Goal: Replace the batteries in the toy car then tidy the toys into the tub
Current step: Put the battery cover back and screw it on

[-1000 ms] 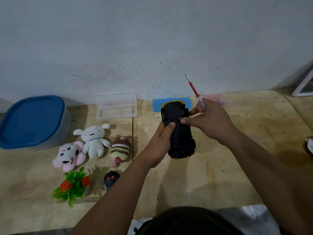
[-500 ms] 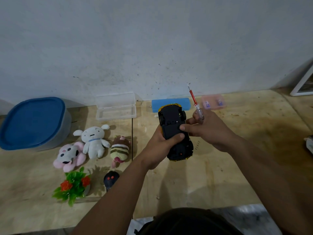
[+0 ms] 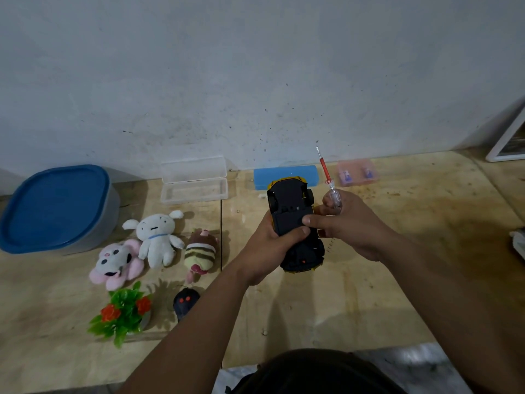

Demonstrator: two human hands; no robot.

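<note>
Since a second earlier, my hands had brought the toy car lower and a little nearer me, belly up above the bench. My left hand gripped its body, thumb across the black underside. My right hand clenched the screwdriver, tip pointing away, its forefinger pressing the car. I judged the idle tool could slip or jab while I pried one-fingered. Whether the battery cover was loose, I couldn't make out. The tub sat lidded, far left.
</note>
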